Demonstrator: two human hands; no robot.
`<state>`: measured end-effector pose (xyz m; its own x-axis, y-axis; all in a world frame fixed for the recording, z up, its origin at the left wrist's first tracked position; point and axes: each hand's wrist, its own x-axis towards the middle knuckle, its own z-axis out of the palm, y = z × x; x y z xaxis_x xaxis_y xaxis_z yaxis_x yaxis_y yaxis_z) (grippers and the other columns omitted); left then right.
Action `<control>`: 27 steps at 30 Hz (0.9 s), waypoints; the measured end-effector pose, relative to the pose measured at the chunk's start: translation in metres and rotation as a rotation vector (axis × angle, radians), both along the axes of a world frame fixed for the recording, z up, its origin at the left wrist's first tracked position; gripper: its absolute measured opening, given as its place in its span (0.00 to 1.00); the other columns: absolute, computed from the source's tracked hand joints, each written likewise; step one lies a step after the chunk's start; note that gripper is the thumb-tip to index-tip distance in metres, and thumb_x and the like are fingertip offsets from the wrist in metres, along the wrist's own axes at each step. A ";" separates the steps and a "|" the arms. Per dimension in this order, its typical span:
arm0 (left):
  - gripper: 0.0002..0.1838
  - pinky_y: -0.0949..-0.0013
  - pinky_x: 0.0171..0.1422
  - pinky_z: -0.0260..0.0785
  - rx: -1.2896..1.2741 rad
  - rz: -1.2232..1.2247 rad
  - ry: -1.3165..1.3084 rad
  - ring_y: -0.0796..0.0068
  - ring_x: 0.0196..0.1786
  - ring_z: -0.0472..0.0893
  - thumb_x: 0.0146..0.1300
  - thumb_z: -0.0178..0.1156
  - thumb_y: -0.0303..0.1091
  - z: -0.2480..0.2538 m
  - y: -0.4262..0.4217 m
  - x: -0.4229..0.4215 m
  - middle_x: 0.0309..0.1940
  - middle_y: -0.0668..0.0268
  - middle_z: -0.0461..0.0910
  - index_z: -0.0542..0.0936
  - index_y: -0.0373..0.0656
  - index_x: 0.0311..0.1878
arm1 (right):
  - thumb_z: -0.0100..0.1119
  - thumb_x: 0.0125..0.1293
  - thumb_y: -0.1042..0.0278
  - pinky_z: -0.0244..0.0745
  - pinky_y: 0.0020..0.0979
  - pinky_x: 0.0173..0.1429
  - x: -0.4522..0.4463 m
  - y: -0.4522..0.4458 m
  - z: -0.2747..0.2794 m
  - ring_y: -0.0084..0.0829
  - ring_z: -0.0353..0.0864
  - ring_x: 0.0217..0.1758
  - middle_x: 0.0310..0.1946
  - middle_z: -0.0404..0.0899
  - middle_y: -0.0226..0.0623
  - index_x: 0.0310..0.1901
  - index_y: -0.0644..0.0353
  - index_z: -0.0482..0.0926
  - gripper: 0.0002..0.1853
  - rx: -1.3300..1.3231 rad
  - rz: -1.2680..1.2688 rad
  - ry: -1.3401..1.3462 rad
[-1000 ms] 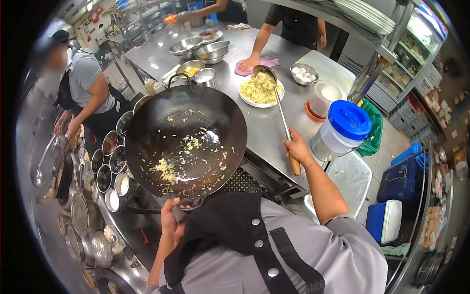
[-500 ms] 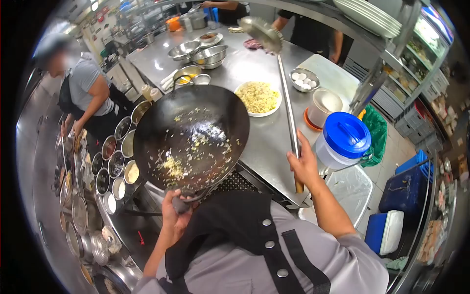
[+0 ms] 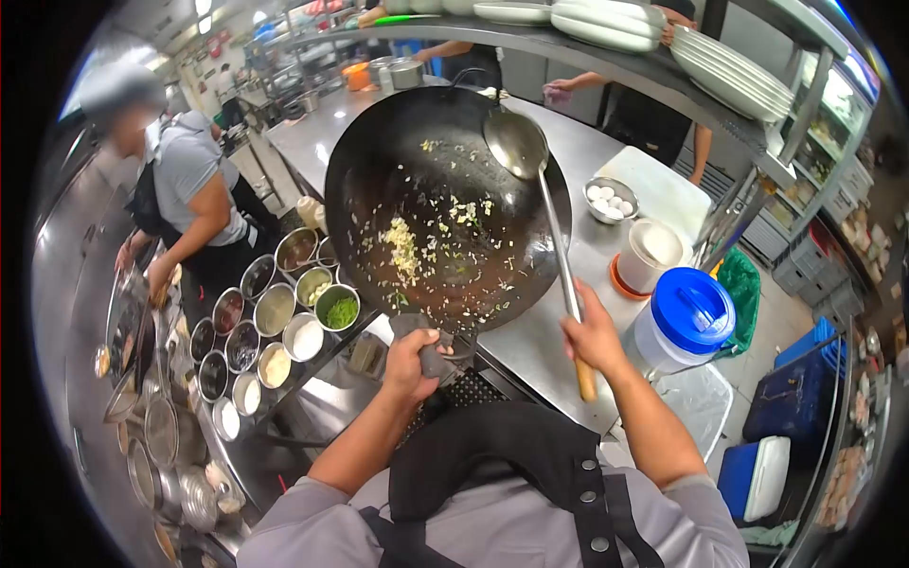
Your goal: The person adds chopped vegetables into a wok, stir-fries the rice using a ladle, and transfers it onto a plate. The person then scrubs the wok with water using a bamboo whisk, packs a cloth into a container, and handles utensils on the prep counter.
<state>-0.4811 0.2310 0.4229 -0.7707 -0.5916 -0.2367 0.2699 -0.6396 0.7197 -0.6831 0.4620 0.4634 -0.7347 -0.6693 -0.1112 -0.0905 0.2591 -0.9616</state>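
Note:
My left hand [image 3: 412, 367] is closed around the near handle of a large black wok [image 3: 369, 151], with a dark grey cloth [image 3: 417, 328] between hand and metal. The wok is tilted so its inside faces me. Scraps of rice, egg and chopped green [image 3: 402, 251] cling to its surface. My right hand [image 3: 592, 331] grips a long ladle [image 3: 517, 144] near its wooden handle end. The ladle's round metal bowl overlaps the wok's upper right wall; whether it touches cannot be made out. The table behind the wok is mostly hidden.
Metal ingredient pots [image 3: 275, 310] stand at left, beside a person in grey [image 3: 194, 180]. On the right are a bowl of eggs [image 3: 611, 201], a white cutting board [image 3: 653, 189] and a blue-lidded container [image 3: 691, 312]. A shelf with plates [image 3: 729, 71] crosses overhead.
The wok has moved right and up in view, and it now covers the plate of fried rice. The ladle's bowl has come down from above the table to the wok's right side.

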 end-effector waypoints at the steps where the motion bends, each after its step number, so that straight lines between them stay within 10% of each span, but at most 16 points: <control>1: 0.03 0.61 0.44 0.76 -0.006 -0.016 -0.007 0.64 0.32 0.79 0.58 0.58 0.28 0.000 -0.006 -0.012 0.27 0.60 0.78 0.77 0.38 0.31 | 0.58 0.67 0.72 0.71 0.30 0.23 -0.007 -0.023 0.006 0.22 0.74 0.18 0.24 0.75 0.33 0.77 0.52 0.54 0.38 -0.093 0.027 -0.054; 5: 0.02 0.63 0.40 0.75 0.038 -0.083 0.032 0.68 0.30 0.78 0.57 0.59 0.25 0.006 -0.045 -0.065 0.28 0.62 0.77 0.76 0.39 0.33 | 0.57 0.69 0.69 0.72 0.32 0.24 0.012 -0.050 -0.007 0.24 0.74 0.18 0.23 0.76 0.36 0.77 0.51 0.54 0.37 -0.069 0.117 0.020; 7: 0.02 0.65 0.37 0.74 0.101 -0.120 0.057 0.69 0.28 0.77 0.57 0.60 0.25 0.009 -0.071 -0.089 0.25 0.64 0.76 0.76 0.40 0.31 | 0.58 0.63 0.70 0.79 0.44 0.39 0.016 -0.004 -0.047 0.48 0.83 0.29 0.34 0.83 0.49 0.78 0.44 0.54 0.42 0.285 0.207 0.675; 9: 0.02 0.65 0.37 0.74 0.121 -0.152 0.046 0.69 0.28 0.78 0.57 0.60 0.26 0.007 -0.097 -0.107 0.25 0.64 0.76 0.76 0.41 0.30 | 0.59 0.58 0.73 0.79 0.46 0.45 0.015 0.061 -0.078 0.53 0.83 0.37 0.37 0.83 0.50 0.77 0.43 0.58 0.43 0.428 0.203 0.765; 21: 0.05 0.65 0.34 0.77 0.098 -0.224 0.099 0.71 0.26 0.78 0.56 0.59 0.22 0.012 -0.187 -0.173 0.27 0.65 0.77 0.77 0.40 0.36 | 0.58 0.60 0.71 0.75 0.50 0.45 -0.054 -0.147 -0.018 0.56 0.81 0.38 0.36 0.81 0.57 0.77 0.43 0.58 0.41 0.386 -0.105 0.572; 27: 0.05 0.64 0.34 0.76 0.134 -0.293 0.106 0.71 0.27 0.77 0.57 0.59 0.21 0.003 -0.224 -0.202 0.27 0.65 0.76 0.75 0.41 0.36 | 0.63 0.54 0.75 0.78 0.48 0.47 0.020 0.009 -0.101 0.50 0.84 0.40 0.40 0.84 0.48 0.75 0.41 0.62 0.44 0.541 -0.079 0.559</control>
